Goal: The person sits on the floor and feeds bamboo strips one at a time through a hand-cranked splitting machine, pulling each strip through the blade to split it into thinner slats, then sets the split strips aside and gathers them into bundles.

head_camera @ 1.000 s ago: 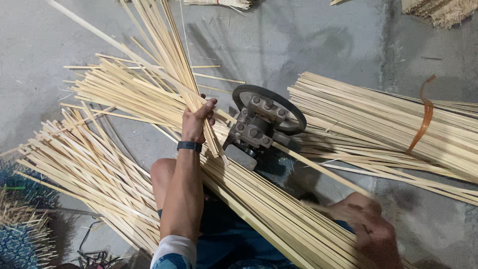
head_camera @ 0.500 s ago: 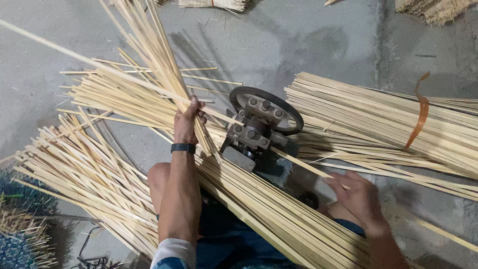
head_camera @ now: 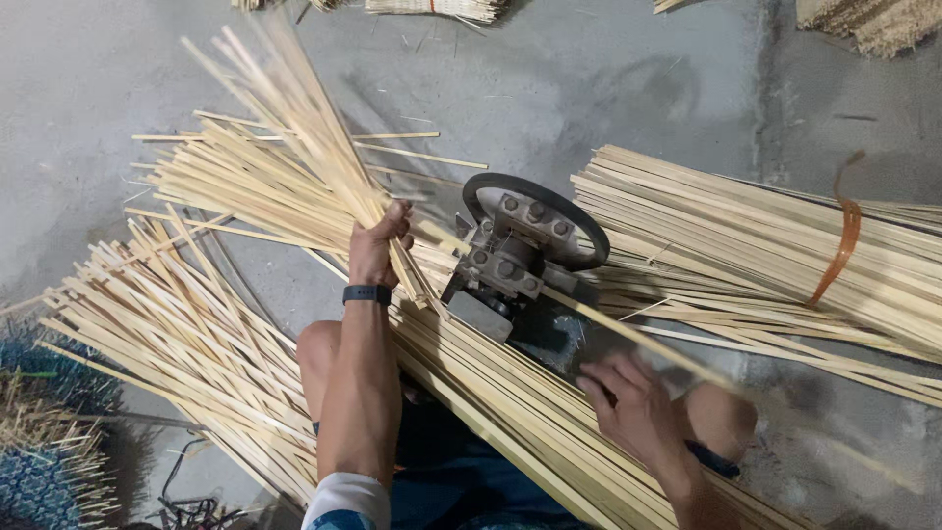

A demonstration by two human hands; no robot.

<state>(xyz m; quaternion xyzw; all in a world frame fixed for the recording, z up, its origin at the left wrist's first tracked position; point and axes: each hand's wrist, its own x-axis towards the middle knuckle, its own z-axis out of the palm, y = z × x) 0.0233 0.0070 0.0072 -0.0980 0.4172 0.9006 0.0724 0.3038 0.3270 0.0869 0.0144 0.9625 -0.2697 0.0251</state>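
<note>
Since half a second ago my right hand [head_camera: 633,407] has slid left and nearer the small metal machine [head_camera: 515,265], and the single bamboo strip [head_camera: 638,339] now runs out over it. That strip's long axis goes from the machine toward the near right, and its near end blurs out, so I can't tell where it stops. The right fingers are loosely spread under the strip; whether they pinch it I cannot tell. My left hand [head_camera: 378,245] is clenched around a bundle of strips [head_camera: 294,147] that fans up toward the far left (its tips are cut off by the top edge). A long pile of strips [head_camera: 510,422] crosses my lap, hiding my legs. A tied bundle [head_camera: 765,245] with an orange band [head_camera: 839,245] lies right.
</note>
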